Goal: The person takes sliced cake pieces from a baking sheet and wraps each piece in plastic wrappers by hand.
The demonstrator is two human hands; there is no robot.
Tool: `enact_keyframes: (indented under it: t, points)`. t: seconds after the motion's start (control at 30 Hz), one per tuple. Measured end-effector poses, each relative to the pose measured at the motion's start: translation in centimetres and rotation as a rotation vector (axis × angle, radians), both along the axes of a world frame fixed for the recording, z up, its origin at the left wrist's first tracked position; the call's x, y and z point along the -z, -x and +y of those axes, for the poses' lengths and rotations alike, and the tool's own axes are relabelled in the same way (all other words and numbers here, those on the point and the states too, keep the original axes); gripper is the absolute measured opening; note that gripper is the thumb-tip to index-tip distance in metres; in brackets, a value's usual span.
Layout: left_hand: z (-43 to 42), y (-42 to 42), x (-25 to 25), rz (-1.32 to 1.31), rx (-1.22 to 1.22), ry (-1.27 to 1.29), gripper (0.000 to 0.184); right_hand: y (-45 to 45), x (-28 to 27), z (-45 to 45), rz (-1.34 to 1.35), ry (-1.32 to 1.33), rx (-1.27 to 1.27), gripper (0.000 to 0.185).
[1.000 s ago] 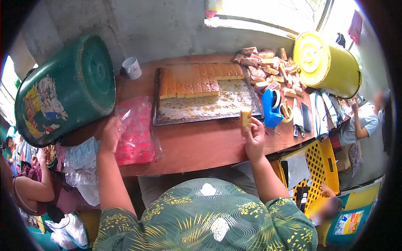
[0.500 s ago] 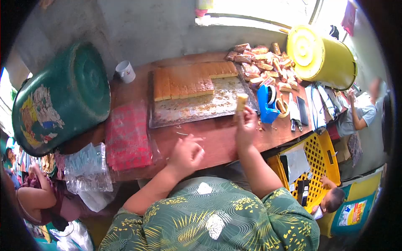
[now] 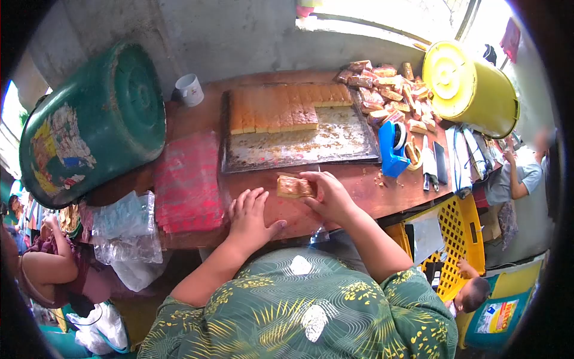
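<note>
My right hand [image 3: 330, 198] grips one end of a small cake slice [image 3: 293, 186], low over the table in front of the baking tray. The slice has a brown top and a shiny surface that looks like clear wrapper. My left hand [image 3: 250, 216] rests palm down on the table, fingers spread, holding nothing. Beside it on the left lies a stack of red-printed plastic bags [image 3: 188, 185]. Beyond both hands, a cut sheet of yellow cake [image 3: 272, 113] covers part of the dark baking tray [image 3: 299, 154].
Wrapped cake slices [image 3: 388, 90] are piled at the back right, near a blue tape dispenser [image 3: 393, 149], a knife [image 3: 426, 164] and a yellow bucket [image 3: 472, 90]. A green drum [image 3: 95, 125] and a white mug [image 3: 190, 90] stand left. A child is near the yellow crate [image 3: 472, 224]; other people sit at both sides.
My right hand has come down and left with the slice, from raised upright to low over the table. My left hand has opened from curled fingers and moved slightly left onto the table.
</note>
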State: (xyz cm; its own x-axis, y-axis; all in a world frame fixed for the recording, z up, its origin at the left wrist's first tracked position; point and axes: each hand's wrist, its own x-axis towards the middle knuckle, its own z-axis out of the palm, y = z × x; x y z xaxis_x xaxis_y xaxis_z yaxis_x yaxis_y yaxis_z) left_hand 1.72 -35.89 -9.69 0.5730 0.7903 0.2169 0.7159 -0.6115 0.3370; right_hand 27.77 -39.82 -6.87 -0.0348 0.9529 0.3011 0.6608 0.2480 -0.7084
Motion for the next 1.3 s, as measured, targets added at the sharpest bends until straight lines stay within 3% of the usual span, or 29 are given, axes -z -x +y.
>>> enact_keyframes:
  t: [0.1,0.33,0.43,0.5,0.57,0.67,0.7,0.73,0.87,0.93,1.03,1.13,1.23,1.3]
  points:
    - [0.0,0.1,-0.2,0.000,-0.016,0.020,0.088,0.0,1.6,1.7,-0.161,0.038,-0.142,0.060]
    - [0.3,0.1,-0.2,-0.068,-0.020,-0.015,0.083,-0.7,1.9,1.5,-0.106,0.051,-0.177,0.062]
    - [3.0,-0.4,-1.4,-0.170,-0.018,-0.046,0.076,0.5,0.9,-1.3,-0.289,-0.202,0.043,0.061]
    - [6.0,-1.2,-2.4,-0.243,0.003,-0.201,0.072,0.6,2.2,-4.2,-0.307,-0.237,-0.002,0.052]
    - [8.7,-2.8,-3.6,-0.222,0.032,-0.243,0.071,0.8,2.7,-6.9,-0.319,-0.205,-0.182,0.048]
    - [10.5,-4.8,-2.5,-0.124,0.074,-0.266,0.068,1.2,3.0,-7.8,-0.571,-0.291,-0.201,0.035]
    - [10.8,-5.4,-2.4,-0.082,0.087,-0.274,0.067,1.2,2.7,-7.6,-0.531,-0.277,-0.222,0.030]
    - [11.0,-5.8,-2.3,-0.092,0.105,-0.207,0.054,1.1,2.4,-7.3,-0.488,-0.260,-0.241,0.026]
    - [10.9,-5.8,-4.0,-0.067,0.226,-0.037,0.033,0.8,0.8,-5.9,-0.411,-0.216,-0.229,0.016]
    - [9.8,-5.7,-6.2,-0.060,0.277,0.094,0.025,0.6,-1.5,-4.7,-0.416,-0.318,-0.137,0.014]
    - [8.6,-4.7,-6.8,-0.368,0.342,0.612,0.022,0.8,-4.7,-2.4,-0.502,-0.484,0.037,0.013]
    - [5.5,-3.8,-8.8,-0.449,0.389,0.569,0.032,-0.4,-3.8,-0.2,-0.445,-0.280,-0.078,0.017]
    - [3.8,-3.6,-7.8,-0.180,0.422,-0.068,0.047,0.2,-3.1,0.1,-0.259,-0.175,-0.080,0.025]
    - [3.5,-3.5,-6.2,-0.168,0.366,-0.098,0.054,0.6,-2.8,-0.1,-0.205,-0.195,-0.032,0.027]
